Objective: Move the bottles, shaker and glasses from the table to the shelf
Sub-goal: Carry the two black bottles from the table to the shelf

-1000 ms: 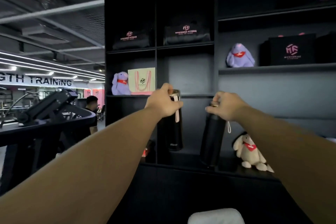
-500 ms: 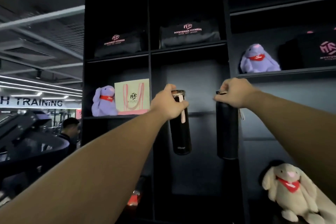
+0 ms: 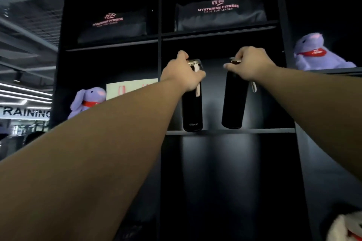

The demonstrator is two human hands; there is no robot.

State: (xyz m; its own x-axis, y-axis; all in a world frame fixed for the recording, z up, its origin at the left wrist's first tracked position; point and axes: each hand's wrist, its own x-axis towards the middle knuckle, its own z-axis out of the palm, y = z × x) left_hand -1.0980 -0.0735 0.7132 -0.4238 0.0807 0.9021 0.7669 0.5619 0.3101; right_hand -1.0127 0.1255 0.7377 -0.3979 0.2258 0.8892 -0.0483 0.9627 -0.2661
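Observation:
Two tall black bottles hang from my hands in front of the black shelf unit. My left hand [image 3: 184,73] grips the top of the left bottle [image 3: 192,111], which has a gold lid and a pale strap. My right hand [image 3: 248,64] grips the top of the right bottle [image 3: 233,103], whose strap dangles at its right side. Both bottle bases are level with the middle shelf board [image 3: 270,130], at its front edge; whether they touch it I cannot tell. The table, shaker and glasses are out of view.
Black folded bags [image 3: 221,14] lie on the shelf above. Purple plush rabbits sit in the left compartment [image 3: 88,100] and on the right shelf [image 3: 317,53]. A pale paper bag [image 3: 129,88] stands behind my left arm. A white plush [image 3: 346,229] shows at the bottom right.
Both hands have lifted the bottles upward from near the lower shelf to the middle compartment. The view has tilted up and moved closer to the shelf.

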